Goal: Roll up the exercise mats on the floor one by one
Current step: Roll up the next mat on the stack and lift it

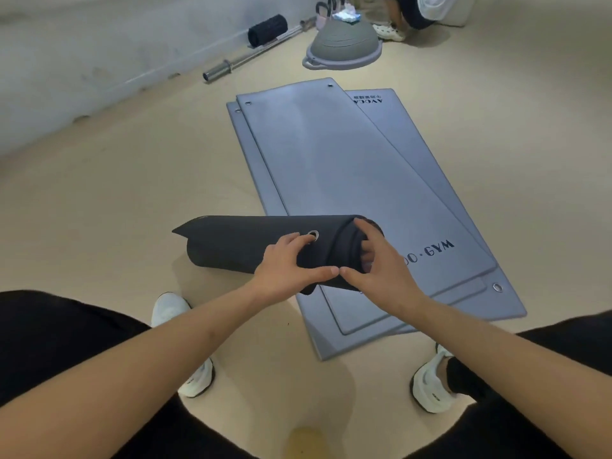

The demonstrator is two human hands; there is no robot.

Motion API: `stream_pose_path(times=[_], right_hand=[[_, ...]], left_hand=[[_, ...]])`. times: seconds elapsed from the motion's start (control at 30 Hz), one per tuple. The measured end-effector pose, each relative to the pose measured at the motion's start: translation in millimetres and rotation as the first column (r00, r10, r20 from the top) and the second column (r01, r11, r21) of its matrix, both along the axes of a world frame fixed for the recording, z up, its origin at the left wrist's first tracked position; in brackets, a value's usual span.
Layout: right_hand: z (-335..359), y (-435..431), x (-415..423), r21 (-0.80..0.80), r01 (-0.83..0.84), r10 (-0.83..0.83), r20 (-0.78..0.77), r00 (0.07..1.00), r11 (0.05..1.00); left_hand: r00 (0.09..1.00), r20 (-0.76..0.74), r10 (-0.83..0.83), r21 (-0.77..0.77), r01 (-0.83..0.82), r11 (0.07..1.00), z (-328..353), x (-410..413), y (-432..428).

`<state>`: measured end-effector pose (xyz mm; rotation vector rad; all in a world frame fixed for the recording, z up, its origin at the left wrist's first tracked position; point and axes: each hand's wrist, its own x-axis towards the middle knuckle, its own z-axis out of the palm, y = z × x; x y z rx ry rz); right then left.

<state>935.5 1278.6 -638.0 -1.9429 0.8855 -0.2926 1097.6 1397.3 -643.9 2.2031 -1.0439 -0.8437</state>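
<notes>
Slack threatens: left hand [288,265] pinches the rolled mat [238,250] by its flap, right hand [381,271] curls round its right end; the unheld left end could spring open.

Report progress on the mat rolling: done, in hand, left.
Done: one dark mat is rolled into a tube. In hand: the left grip and right grip both hold one end of that roll. Left: the stack of flat grey mats beyond it, none rolled yet.
</notes>
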Motion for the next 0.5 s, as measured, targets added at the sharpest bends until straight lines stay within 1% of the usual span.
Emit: stream_pose_path(times=[0.03, 0.1, 0.13, 0.17, 0.27, 0.33, 0.43, 0.5], right_hand=[[1.6, 4.0, 1.2, 0.053, -0.013, 0.012, 0.023, 1.000, 0.998], [8.3, 8.4, 1.9, 0.221, -0.058, 0.035, 0.106, 0.994, 0.974], [11.3, 9.6, 1.0, 0.296, -0.104, 0.059, 0.154, 0.986, 0.950], [14.0, 11.2, -0.3, 0.337, -0.152, 0.090, 0.191, 0.977, 0.929], [12.1, 16.8, -3.3, 0.306, -0.262, 0.205, 0.207, 0.957, 0.915], [4.2, 16.6, -2.9, 0.299, -0.299, 0.246, 0.203, 0.948, 0.906], [-4.1, 11.6, -4.8, 0.313, -0.352, 0.297, 0.210, 0.931, 0.882], [-6.1, 9.8, -7.1, 0.264, -0.353, 0.319, 0.161, 0.934, 0.898]], left_hand=[[0.999, 0.034, 0.022, 0.018, -0.023, 1.000, 0.6, -4.5, -0.5], [0.994, 0.090, 0.066, 0.064, -0.072, 0.995, -0.2, -12.9, -1.9], [0.988, 0.121, 0.092, 0.066, -0.100, 0.993, -2.3, -17.1, -2.1], [0.979, 0.162, 0.123, 0.051, -0.132, 0.990, -5.2, -20.5, -2.2], [0.934, 0.279, 0.224, -0.013, -0.230, 0.973, -9.3, -25.9, -1.5], [0.919, 0.317, 0.236, -0.039, -0.236, 0.971, -9.6, -23.2, -1.9], [0.925, 0.311, 0.216, -0.063, -0.207, 0.976, -11.5, -16.9, -2.7], [0.929, 0.289, 0.233, -0.089, -0.216, 0.972, -12.0, -14.0, -1.8]])
